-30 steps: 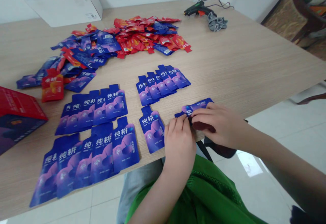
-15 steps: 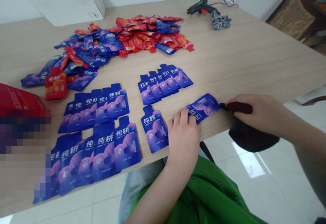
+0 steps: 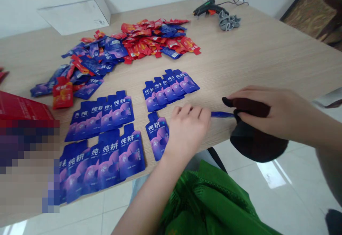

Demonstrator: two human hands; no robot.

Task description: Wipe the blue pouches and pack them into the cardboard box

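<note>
My left hand (image 3: 188, 126) is closed on a blue sachet (image 3: 221, 114), which shows nearly edge-on between my hands. My right hand (image 3: 267, 110) is closed around a dark brown, rounded object (image 3: 260, 142) whose exact kind I cannot make out. Two black tips stick out at its front, and the sachet's right end meets the lower tip. Just left of my left wrist, one blue spouted sachet (image 3: 156, 135) lies flat, partly covered by the arm. Behind it is an overlapping row of blue sachets (image 3: 171, 88).
Two more overlapping groups of blue sachets (image 3: 98, 115) lie at left. A mixed pile of red and blue sachets (image 3: 144, 44) spreads behind them. A white box (image 3: 77, 15), a glue gun (image 3: 210, 7) and a grey scrunchie (image 3: 229, 21) are farther back. A red box (image 3: 24, 108) stands left.
The sachet in my left hand has turned from face-up to nearly edge-on. My right hand has shifted slightly left, and the black tips now show apart.
</note>
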